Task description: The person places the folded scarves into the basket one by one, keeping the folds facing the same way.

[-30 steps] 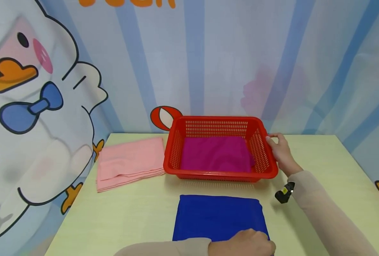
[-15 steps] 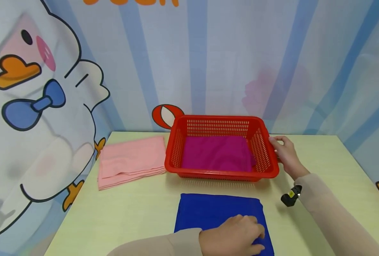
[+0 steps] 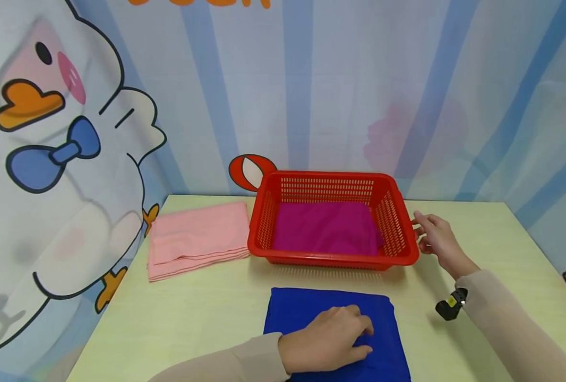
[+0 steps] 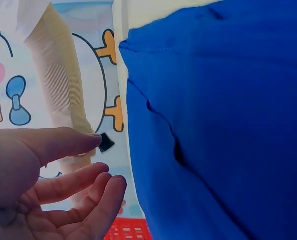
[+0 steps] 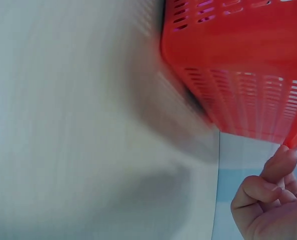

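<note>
A folded blue cloth lies at the front of the table. My left hand is over it, thumb and fingers apart and nothing between them; the left wrist view shows these fingers loosely bent beside the cloth. Behind stands a red plastic basket with slotted walls, holding a folded magenta cloth. At the basket's right side is my right hand, its fingers loosely bent. One fingertip appears to touch the basket's rim in the right wrist view, without gripping it.
A folded pink cloth lies left of the basket, close to its wall. The pale yellow table ends at a printed cartoon backdrop behind and at the sides.
My left hand has moved up and left over the blue cloth from its front right corner. My right hand has loosened from the basket rim and shifted slightly right. The basket stays put.
</note>
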Available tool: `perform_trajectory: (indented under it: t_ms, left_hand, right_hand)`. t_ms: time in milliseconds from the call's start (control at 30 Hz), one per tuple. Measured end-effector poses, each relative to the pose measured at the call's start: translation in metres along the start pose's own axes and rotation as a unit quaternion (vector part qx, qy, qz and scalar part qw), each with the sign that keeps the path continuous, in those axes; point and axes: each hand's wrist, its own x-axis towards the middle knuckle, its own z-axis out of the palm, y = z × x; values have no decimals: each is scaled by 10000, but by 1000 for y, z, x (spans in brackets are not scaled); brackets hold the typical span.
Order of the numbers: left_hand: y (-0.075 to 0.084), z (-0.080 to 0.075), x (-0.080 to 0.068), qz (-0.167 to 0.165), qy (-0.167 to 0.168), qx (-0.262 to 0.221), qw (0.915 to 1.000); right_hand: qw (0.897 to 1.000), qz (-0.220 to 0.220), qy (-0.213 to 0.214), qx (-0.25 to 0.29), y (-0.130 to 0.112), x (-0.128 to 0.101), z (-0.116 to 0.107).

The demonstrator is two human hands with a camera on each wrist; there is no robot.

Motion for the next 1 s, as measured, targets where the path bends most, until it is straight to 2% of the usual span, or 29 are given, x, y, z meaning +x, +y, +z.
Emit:
perform_trajectory:
  t_ms: [233, 467, 767, 1000]
  left_hand:
    - [-12, -6, -7, -51, 272, -23, 9996]
    - [-20, -9, -12, -285, 331, -171, 9989]
    - [-31, -11, -20, -572, 543, 3, 9969]
    - [-43, -10, -27, -635, 799, -11, 9948]
  right_hand:
    - [9993, -36, -280, -230, 7, -12, -8]
    - [9956, 4, -614, -714, 11, -22, -8]
    - [9892, -190, -1130, -914, 21, -31, -7]
    - [9843, 54, -1462, -983, 25, -40, -4]
